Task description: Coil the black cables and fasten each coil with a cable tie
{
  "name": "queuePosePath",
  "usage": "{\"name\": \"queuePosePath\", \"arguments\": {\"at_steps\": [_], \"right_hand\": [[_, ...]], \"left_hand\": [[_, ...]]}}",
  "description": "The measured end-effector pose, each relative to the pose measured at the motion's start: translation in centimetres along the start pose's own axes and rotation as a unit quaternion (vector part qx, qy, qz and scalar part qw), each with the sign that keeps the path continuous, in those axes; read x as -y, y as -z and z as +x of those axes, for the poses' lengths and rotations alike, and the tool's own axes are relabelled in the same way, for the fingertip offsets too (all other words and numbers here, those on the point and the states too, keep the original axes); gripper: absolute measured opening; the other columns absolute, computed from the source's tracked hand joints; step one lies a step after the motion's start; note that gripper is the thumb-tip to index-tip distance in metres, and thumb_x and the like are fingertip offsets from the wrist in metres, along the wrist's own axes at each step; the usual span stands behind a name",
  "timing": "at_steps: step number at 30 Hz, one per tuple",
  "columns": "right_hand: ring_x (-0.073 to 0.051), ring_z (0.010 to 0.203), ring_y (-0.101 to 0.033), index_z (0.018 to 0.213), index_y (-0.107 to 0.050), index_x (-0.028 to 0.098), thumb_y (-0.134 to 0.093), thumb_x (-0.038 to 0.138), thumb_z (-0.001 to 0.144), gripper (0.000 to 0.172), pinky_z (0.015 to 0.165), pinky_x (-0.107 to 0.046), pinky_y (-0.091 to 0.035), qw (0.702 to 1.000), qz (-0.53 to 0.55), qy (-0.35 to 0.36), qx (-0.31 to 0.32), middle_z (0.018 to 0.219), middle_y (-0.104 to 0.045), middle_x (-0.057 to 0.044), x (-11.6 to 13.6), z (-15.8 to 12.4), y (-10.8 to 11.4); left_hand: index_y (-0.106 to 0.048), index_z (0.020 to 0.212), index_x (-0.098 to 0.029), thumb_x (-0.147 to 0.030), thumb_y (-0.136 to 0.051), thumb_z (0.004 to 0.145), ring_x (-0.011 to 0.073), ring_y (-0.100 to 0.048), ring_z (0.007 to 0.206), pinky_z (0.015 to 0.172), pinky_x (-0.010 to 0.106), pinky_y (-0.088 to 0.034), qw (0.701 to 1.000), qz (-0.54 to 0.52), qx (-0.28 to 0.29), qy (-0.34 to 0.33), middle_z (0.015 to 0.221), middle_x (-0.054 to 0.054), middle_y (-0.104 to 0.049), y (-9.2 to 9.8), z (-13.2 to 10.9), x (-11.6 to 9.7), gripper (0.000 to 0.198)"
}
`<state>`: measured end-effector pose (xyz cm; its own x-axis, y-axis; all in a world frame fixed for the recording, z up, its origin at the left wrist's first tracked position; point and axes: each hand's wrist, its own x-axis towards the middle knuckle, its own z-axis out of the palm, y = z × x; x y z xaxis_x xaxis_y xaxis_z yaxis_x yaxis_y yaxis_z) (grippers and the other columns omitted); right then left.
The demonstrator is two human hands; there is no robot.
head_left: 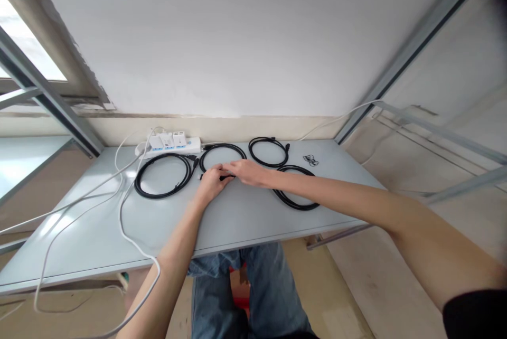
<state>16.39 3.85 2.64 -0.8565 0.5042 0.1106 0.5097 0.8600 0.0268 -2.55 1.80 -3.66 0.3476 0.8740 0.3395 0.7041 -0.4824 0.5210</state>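
The middle coil point(224, 145) lies on the desk point(237, 217), reaching away from the fingers toward the wall point(245, 64), its near edge running crosswise at the left hand point(213, 180), which grasps it, and the right hand point(247, 171), equally near, whose grip is too hidden to tell.

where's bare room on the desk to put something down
Bare: front middle of the desk, between left forearm and lower right coil; also its right end, past the small black bundle. Crowded: back left, with power strip, white cables and left coil; and centre, around left hand and right hand.
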Motion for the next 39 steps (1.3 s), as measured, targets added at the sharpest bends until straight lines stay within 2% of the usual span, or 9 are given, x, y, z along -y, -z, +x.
{"name": "queuePosePath", "arguments": {"at_steps": [2,5,11,14,19,23,27,34,39], "right_hand": [[-0.023,0.074,-0.062,0.124,-0.047,0.017,-0.053,0.001,0.082,0.045,0.063,-0.030,-0.039,0.995,0.035,-0.093,-0.001,0.086,-0.067,-0.006,0.5,0.2,0.4],[-0.024,0.072,-0.063,0.116,-0.048,0.018,-0.061,0.005,0.076,0.044,0.061,-0.029,-0.038,0.975,0.113,-0.187,0.024,0.079,-0.066,-0.004,0.8,1.0,0.9],[-0.018,0.051,-0.061,0.101,-0.047,0.021,-0.072,0.009,0.069,0.043,0.051,-0.024,-0.041,0.885,0.291,-0.347,0.109,0.059,-0.061,0.004,-0.4,2.7,1.0],[-0.016,0.052,-0.059,0.096,-0.046,0.022,-0.071,0.006,0.068,0.041,0.051,-0.022,-0.038,0.888,0.308,-0.320,0.117,0.057,-0.059,0.007,-0.8,2.7,1.0],[-0.016,0.063,-0.051,0.102,-0.043,0.021,-0.052,0.003,0.076,0.033,0.059,-0.025,-0.034,0.967,0.209,-0.135,0.058,0.069,-0.055,0.004,-0.3,1.5,1.3],[-0.017,0.068,-0.048,0.104,-0.039,0.022,-0.047,0.003,0.074,0.036,0.063,-0.027,-0.036,0.973,0.207,-0.098,-0.012,0.079,-0.054,0.002,0.3,0.5,1.0],[-0.017,0.067,-0.050,0.103,-0.035,0.024,-0.047,0.008,0.079,0.032,0.068,-0.029,-0.040,0.947,0.286,-0.129,-0.072,0.074,-0.053,0.005,0.2,0.2,-0.1],[-0.017,0.074,-0.064,0.097,-0.035,0.026,-0.062,0.024,0.081,0.031,0.076,-0.030,-0.051,0.854,0.446,-0.208,-0.169,0.079,-0.063,0.004,-0.7,0.4,-3.1],[-0.018,0.078,-0.065,0.086,-0.041,0.025,-0.065,0.032,0.082,0.025,0.077,-0.031,-0.052,0.818,0.453,-0.270,-0.227,0.081,-0.066,0.000,0.3,0.8,-4.9]], "left_hand": [[-0.080,0.096,-0.021,-0.032,-0.066,0.092,0.0197,-0.064,0.085,0.080,0.030,-0.049,1.000,-0.006,-0.004,-0.001,0.093,0.006,-0.067,-0.1,0.0,0.2,0.018],[-0.081,0.098,-0.021,-0.033,-0.066,0.092,0.0200,-0.063,0.085,0.081,0.031,-0.049,1.000,0.000,-0.001,0.001,0.091,0.006,-0.065,0.0,-0.1,0.2,0.020],[-0.081,0.099,-0.023,-0.035,-0.064,0.094,0.0212,-0.063,0.087,0.079,0.030,-0.048,0.999,0.023,0.010,-0.020,0.091,0.006,-0.064,0.1,-0.2,0.0,0.021],[-0.080,0.104,-0.027,-0.032,-0.064,0.094,0.0214,-0.063,0.089,0.080,0.030,-0.047,0.999,0.034,0.012,-0.029,0.093,0.006,-0.064,0.0,-0.3,-0.1,0.020],[-0.080,0.106,-0.027,-0.028,-0.063,0.093,0.0224,-0.064,0.093,0.083,0.031,-0.047,0.999,0.031,0.002,-0.031,0.099,0.006,-0.067,0.0,-0.5,-0.2,0.021],[-0.080,0.107,-0.027,-0.028,-0.060,0.093,0.0207,-0.065,0.087,0.079,0.030,-0.047,0.999,0.017,-0.012,-0.038,0.096,0.005,-0.067,0.0,-0.6,-0.4,0.024],[-0.080,0.104,-0.028,-0.027,-0.061,0.091,0.0190,-0.065,0.086,0.077,0.028,-0.047,0.999,-0.002,-0.016,-0.031,0.097,0.003,-0.067,0.2,-0.6,-0.5,0.023],[-0.079,0.090,-0.025,-0.028,-0.069,0.084,0.0179,-0.068,0.086,0.071,0.027,-0.047,0.997,-0.064,-0.029,0.043,0.099,0.001,-0.071,0.1,-0.3,-0.3,0.012],[-0.075,0.080,-0.021,-0.036,-0.068,0.086,0.0178,-0.067,0.080,0.070,0.028,-0.046,0.995,-0.062,-0.035,0.072,0.091,0.003,-0.072,-0.2,-0.1,-0.6,0.018]]}}
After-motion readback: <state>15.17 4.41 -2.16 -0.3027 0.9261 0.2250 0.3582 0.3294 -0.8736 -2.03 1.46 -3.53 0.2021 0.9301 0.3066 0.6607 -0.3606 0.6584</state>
